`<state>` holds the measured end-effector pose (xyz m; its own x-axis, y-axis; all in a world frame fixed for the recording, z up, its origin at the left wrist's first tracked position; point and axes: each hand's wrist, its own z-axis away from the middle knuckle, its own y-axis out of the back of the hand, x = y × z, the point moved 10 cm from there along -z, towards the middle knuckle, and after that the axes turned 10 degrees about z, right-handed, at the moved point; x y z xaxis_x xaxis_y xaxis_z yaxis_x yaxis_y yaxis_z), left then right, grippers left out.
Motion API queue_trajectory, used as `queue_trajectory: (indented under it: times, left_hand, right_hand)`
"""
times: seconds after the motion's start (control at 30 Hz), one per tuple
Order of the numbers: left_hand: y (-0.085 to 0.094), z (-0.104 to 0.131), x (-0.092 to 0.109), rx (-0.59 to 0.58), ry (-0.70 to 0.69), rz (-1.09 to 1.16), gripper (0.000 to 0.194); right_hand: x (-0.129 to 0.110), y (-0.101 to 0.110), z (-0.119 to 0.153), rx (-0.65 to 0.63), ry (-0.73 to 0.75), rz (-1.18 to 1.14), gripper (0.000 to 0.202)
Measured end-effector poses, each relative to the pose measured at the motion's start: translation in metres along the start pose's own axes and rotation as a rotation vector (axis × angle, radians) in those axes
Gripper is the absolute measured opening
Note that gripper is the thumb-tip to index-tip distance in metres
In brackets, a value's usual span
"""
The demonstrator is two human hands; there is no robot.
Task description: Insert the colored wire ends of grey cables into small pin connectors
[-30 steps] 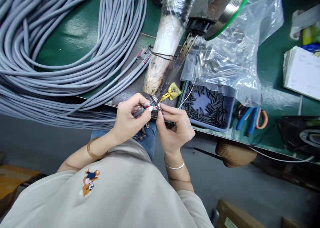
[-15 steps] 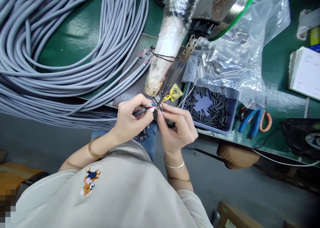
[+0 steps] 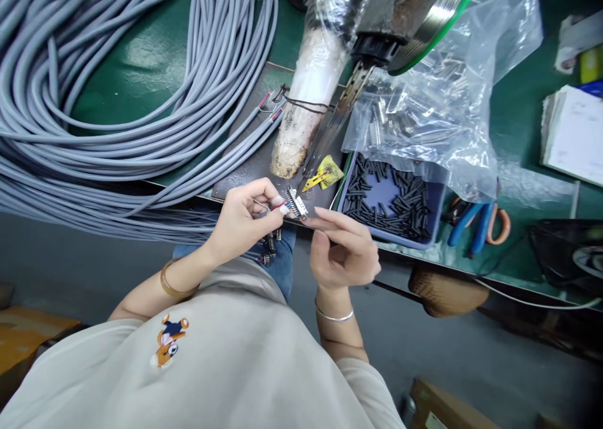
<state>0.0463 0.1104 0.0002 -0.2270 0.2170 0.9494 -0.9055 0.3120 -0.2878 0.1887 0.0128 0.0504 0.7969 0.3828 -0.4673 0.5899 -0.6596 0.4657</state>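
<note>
My left hand (image 3: 249,212) pinches thin coloured wires (image 3: 281,206) between thumb and fingertips. These wires meet a small metal multi-pin connector (image 3: 296,204) at the bench edge. Just right of the connector is my right hand (image 3: 343,247), its thumb apart from the stretched fingers and nothing gripped. One of its fingertips lies close to the connector's lower end; whether it touches I cannot tell. Above the connector stands the narrow metal shaft (image 3: 325,141) of a fixture, beside a plastic-wrapped white post (image 3: 306,96). A yellow strip (image 3: 321,176) lies just behind the connector.
Grey cables (image 3: 155,134) cover the bench's left side. On the right are a purple-blue tray (image 3: 436,218) of short black tubes, a clear bag (image 3: 424,121) of metal parts, pliers (image 3: 478,225) and a paper stack (image 3: 572,134). A green-rimmed wire spool (image 3: 438,27) hangs overhead. Wired connectors (image 3: 268,247) hang below the edge.
My right hand has drawn back to the right and its fingers have parted. The connector, formerly mostly covered between both hands, now shows plainly. My left hand stays almost in place.
</note>
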Motion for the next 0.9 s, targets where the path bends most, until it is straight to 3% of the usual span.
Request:
queue_trajectory:
  times: [0.13,0.23,0.37,0.47,0.57,0.63,0.7,0.77,0.83,0.9]
  left_hand:
    - [-0.017,0.010,-0.010,-0.208,0.248,0.187,0.034]
    - [-0.018,0.019,-0.004,-0.261,0.273,0.190,0.030]
    - [-0.012,0.028,0.005,-0.257,0.206,0.220,0.024]
    - [-0.009,0.034,0.009,-0.280,0.134,0.215,0.015]
    - [-0.008,0.040,0.022,-0.322,-0.085,0.047,0.004]
    - [-0.011,0.047,0.034,-0.332,-0.300,-0.138,0.007]
    - [-0.015,0.054,0.039,-0.318,-0.454,-0.288,0.012]
    - [-0.015,0.055,0.035,-0.267,-0.471,-0.331,0.011]
    - [-0.008,0.048,0.024,-0.183,-0.347,-0.251,0.007]
    - [0.000,0.038,0.005,-0.116,-0.141,-0.084,0.010]
  right_hand:
    - [-0.007,-0.006,0.008,-0.062,0.106,-0.044,0.016]
    - [-0.012,-0.016,0.011,-0.120,0.088,-0.047,0.016]
    - [-0.004,-0.013,0.009,-0.066,-0.163,-0.145,0.012]
    - [0.012,-0.025,0.010,-0.177,-0.457,-0.311,0.017]
    - [0.008,-0.039,0.007,-0.320,-0.569,-0.489,0.024]
    - [0.003,-0.038,0.001,-0.346,-0.555,-0.432,0.024]
    - [-0.003,-0.029,-0.005,-0.327,-0.483,-0.229,0.019]
    - [-0.012,-0.017,-0.011,-0.274,-0.372,-0.020,0.012]
    - [-0.017,-0.002,-0.015,-0.150,-0.312,0.055,0.007]
    - [-0.014,0.017,-0.014,0.022,-0.326,-0.026,0.010]
